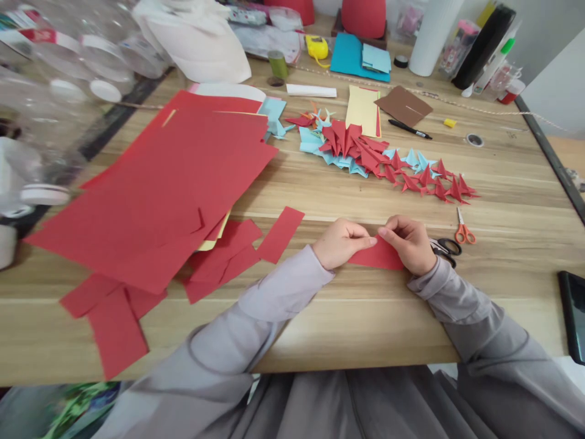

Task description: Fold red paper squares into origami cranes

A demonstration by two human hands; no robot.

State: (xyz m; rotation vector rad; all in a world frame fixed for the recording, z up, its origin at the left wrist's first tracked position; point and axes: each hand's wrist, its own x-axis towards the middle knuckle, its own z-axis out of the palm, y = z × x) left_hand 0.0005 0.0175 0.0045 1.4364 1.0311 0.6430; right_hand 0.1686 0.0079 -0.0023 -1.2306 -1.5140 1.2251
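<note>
A small piece of red paper (pixel 375 256) is held low over the table between my two hands. My left hand (pixel 343 242) pinches its upper edge with thumb and fingers. Close beside it, my right hand (pixel 408 242) grips the same paper near its upper right, fingers curled and thumb on top. The hands cover part of the sheet, so any fold in it is hard to make out. Just right of my right hand lie black-handled scissors (pixel 445 250), partly covered by it. Orange-handled scissors (pixel 464 231) rest a little farther right.
Large red sheets (pixel 183 177) are stacked at left, with cut red strips (pixel 281 235) around them. Folded red and blue paper pieces (pixel 350 146) run across the table's middle. A black pen (pixel 410 129) lies behind them. A phone (pixel 573 314) sits at the right edge.
</note>
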